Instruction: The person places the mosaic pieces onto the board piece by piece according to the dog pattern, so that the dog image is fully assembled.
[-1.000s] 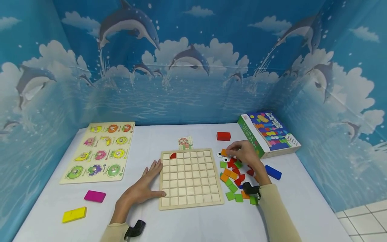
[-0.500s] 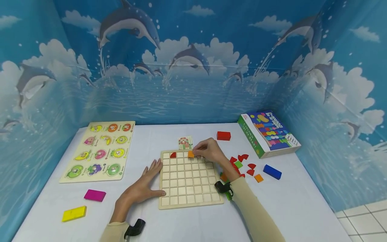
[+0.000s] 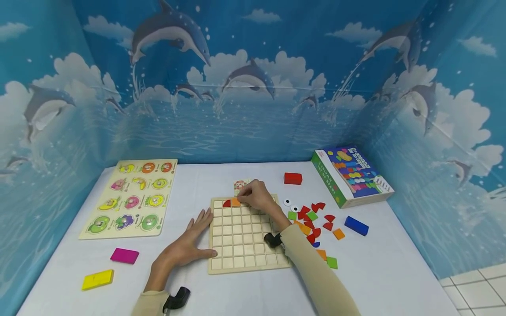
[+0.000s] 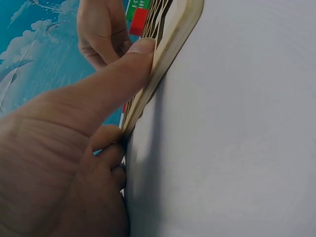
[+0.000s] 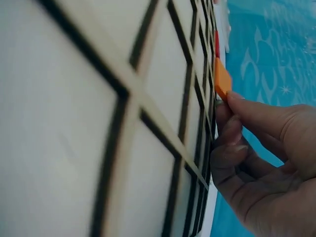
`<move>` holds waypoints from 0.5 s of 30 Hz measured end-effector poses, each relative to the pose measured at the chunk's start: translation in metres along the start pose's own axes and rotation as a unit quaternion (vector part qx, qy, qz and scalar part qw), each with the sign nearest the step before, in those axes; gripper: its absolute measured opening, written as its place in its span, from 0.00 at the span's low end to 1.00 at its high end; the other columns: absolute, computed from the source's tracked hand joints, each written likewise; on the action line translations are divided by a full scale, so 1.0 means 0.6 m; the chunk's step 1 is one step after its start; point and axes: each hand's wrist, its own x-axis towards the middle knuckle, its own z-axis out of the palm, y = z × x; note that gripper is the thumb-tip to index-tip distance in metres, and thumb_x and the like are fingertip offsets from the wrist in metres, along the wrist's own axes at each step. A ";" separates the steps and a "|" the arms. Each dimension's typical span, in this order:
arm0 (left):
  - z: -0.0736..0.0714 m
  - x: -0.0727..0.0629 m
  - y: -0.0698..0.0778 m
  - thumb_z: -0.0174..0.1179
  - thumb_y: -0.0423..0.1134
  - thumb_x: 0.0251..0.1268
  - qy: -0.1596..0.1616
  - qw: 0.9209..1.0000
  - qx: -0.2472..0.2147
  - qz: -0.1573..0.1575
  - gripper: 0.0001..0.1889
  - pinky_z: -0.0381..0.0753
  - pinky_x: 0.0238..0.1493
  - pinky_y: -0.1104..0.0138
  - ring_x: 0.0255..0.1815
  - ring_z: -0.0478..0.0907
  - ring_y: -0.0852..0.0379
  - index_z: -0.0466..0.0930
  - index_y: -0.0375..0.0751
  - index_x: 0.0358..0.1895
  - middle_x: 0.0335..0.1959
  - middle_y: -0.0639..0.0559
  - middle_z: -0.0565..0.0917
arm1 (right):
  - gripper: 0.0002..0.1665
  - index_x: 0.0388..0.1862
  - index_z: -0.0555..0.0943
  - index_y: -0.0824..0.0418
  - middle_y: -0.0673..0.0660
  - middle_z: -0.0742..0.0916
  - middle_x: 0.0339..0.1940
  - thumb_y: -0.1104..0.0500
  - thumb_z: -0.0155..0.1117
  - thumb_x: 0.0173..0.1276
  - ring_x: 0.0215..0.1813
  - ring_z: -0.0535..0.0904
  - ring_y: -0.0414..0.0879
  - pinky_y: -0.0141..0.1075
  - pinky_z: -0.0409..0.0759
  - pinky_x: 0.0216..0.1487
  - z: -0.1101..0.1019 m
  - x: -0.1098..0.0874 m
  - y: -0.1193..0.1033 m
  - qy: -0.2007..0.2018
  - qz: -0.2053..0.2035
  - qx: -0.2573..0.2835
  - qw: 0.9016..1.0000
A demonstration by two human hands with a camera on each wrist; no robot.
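Note:
A wooden grid board (image 3: 249, 269) lies on the white table. My left hand (image 3: 184, 246) rests along its left edge, fingers spread and straight; in the left wrist view the thumb (image 4: 118, 81) presses on the rim. At the board's far edge my right hand (image 3: 258, 196) pinches an orange square tile (image 3: 236, 202) between thumb and fingertips. The tile is at a top-row cell, just right of a red quarter-round piece (image 3: 227, 203). In the right wrist view the tile (image 5: 222, 80) is tilted at the board. Behind the board is a picture card (image 3: 239, 185), partly hidden by the right hand.
Loose red, green and orange pieces (image 3: 309, 224) lie right of the board, with two eye discs (image 3: 287, 202). Around are a red block (image 3: 293, 178), blue block (image 3: 356, 225), game box (image 3: 352, 175), fruit board (image 3: 132, 197), magenta block (image 3: 124, 256) and yellow block (image 3: 97, 279).
My right hand has picked the orange tile from the loose pieces and carried it left to the board's top row, beside the red piece. The left hand stays put.

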 end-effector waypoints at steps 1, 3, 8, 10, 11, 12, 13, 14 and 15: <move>0.000 0.000 0.000 0.82 0.44 0.57 0.000 1.000 0.001 0.001 0.62 0.27 0.90 0.46 0.91 0.32 0.40 0.48 0.35 0.88 0.91 0.40 0.43 | 0.04 0.38 0.95 0.65 0.59 0.94 0.37 0.66 0.75 0.72 0.34 0.87 0.43 0.33 0.87 0.35 0.001 0.001 0.000 -0.001 0.001 -0.002 1.000; -0.001 0.000 0.001 0.82 0.44 0.57 -0.002 1.000 0.000 0.001 0.62 0.27 0.89 0.46 0.91 0.32 0.39 0.47 0.35 0.88 0.91 0.39 0.42 | 0.04 0.38 0.95 0.64 0.59 0.94 0.37 0.66 0.75 0.71 0.35 0.88 0.44 0.33 0.88 0.36 0.003 0.001 0.000 -0.002 0.006 -0.005 1.000; -0.002 0.002 0.003 0.82 0.44 0.59 -0.008 1.000 0.013 -0.011 0.62 0.27 0.89 0.45 0.91 0.31 0.42 0.46 0.36 0.88 0.91 0.42 0.41 | 0.03 0.38 0.95 0.66 0.60 0.94 0.38 0.67 0.77 0.70 0.37 0.89 0.47 0.34 0.90 0.39 0.003 -0.001 -0.003 0.004 0.007 -0.009 1.000; -0.002 0.002 0.004 0.82 0.44 0.59 -0.007 1.000 0.018 -0.013 0.62 0.27 0.90 0.45 0.91 0.31 0.42 0.46 0.36 0.88 0.91 0.42 0.41 | 0.02 0.38 0.94 0.66 0.60 0.94 0.38 0.67 0.77 0.69 0.38 0.90 0.48 0.34 0.90 0.40 0.003 -0.001 -0.007 0.004 0.008 -0.009 1.000; -0.002 0.002 0.004 0.82 0.44 0.59 -0.006 1.000 0.019 -0.013 0.62 0.27 0.89 0.44 0.91 0.32 0.41 0.46 0.36 0.88 0.91 0.42 0.41 | 0.03 0.38 0.94 0.66 0.60 0.94 0.38 0.67 0.78 0.69 0.38 0.90 0.48 0.34 0.90 0.40 0.003 -0.001 -0.008 0.002 0.010 -0.007 1.000; -0.001 0.002 0.004 0.82 0.44 0.59 -0.005 1.000 0.018 -0.012 0.62 0.27 0.89 0.44 0.91 0.31 0.41 0.46 0.36 0.88 0.91 0.41 0.41 | 0.03 0.39 0.94 0.66 0.60 0.94 0.39 0.67 0.77 0.69 0.38 0.90 0.47 0.34 0.90 0.41 0.002 -0.002 -0.009 0.001 0.008 -0.007 1.000; -0.001 0.002 0.004 0.82 0.44 0.58 -0.004 1.000 0.019 -0.012 0.62 0.27 0.89 0.44 0.91 0.31 0.41 0.46 0.35 0.88 0.91 0.41 0.42 | 0.03 0.40 0.94 0.67 0.60 0.94 0.39 0.67 0.77 0.69 0.38 0.89 0.48 0.35 0.90 0.41 0.001 -0.004 -0.009 0.000 0.004 -0.005 1.000; 0.000 0.002 0.004 0.83 0.44 0.58 -0.004 1.000 0.018 -0.012 0.63 0.27 0.89 0.44 0.91 0.31 0.41 0.46 0.36 0.88 0.91 0.41 0.42 | 0.04 0.41 0.94 0.67 0.60 0.94 0.40 0.67 0.77 0.69 0.38 0.89 0.48 0.35 0.90 0.42 -0.002 -0.007 -0.009 0.000 0.001 -0.002 1.000; 0.000 0.003 0.005 0.83 0.44 0.58 -0.003 1.000 0.018 -0.013 0.63 0.27 0.89 0.44 0.91 0.32 0.41 0.47 0.36 0.88 0.91 0.42 0.42 | 0.05 0.42 0.94 0.67 0.61 0.94 0.40 0.67 0.76 0.70 0.39 0.89 0.48 0.36 0.90 0.42 -0.005 -0.010 -0.008 -0.002 -0.004 0.002 1.000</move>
